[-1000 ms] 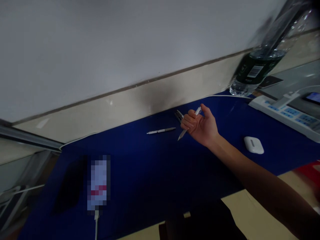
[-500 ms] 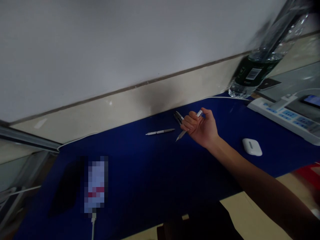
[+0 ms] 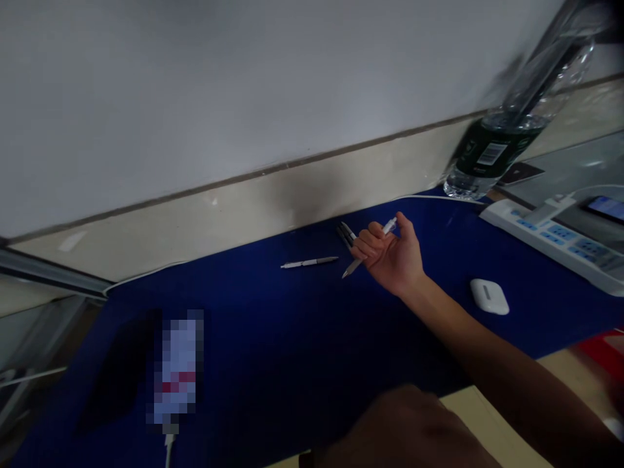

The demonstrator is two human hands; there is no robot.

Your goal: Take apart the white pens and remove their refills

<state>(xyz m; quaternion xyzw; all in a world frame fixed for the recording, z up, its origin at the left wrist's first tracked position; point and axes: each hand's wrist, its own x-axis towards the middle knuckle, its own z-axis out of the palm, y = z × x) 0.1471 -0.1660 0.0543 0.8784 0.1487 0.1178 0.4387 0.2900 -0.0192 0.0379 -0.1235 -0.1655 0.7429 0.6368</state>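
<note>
My right hand (image 3: 390,255) reaches in from the lower right and is curled around a white pen (image 3: 358,259), whose pointed tip sticks out toward the lower left. Just behind my fingers lie a couple of dark pens (image 3: 345,235), close but apparently not held. A silver-and-white pen (image 3: 309,262) rests on the blue desk mat (image 3: 273,325) to the left of my hand. Along the bottom edge, my left hand (image 3: 400,429) seems to appear as a dark blur, its fingers unreadable.
A white earbud case (image 3: 489,296) lies right of my hand. A plastic water bottle (image 3: 492,156) stands by the wall, next to a white power strip (image 3: 550,244). At lower left are a pixelated, cabled object (image 3: 175,370) and a dark flat object (image 3: 119,370).
The whole view has drifted slightly, and a dark blur, apparently my left hand, has risen into the bottom edge. My right hand still holds the white pen.
</note>
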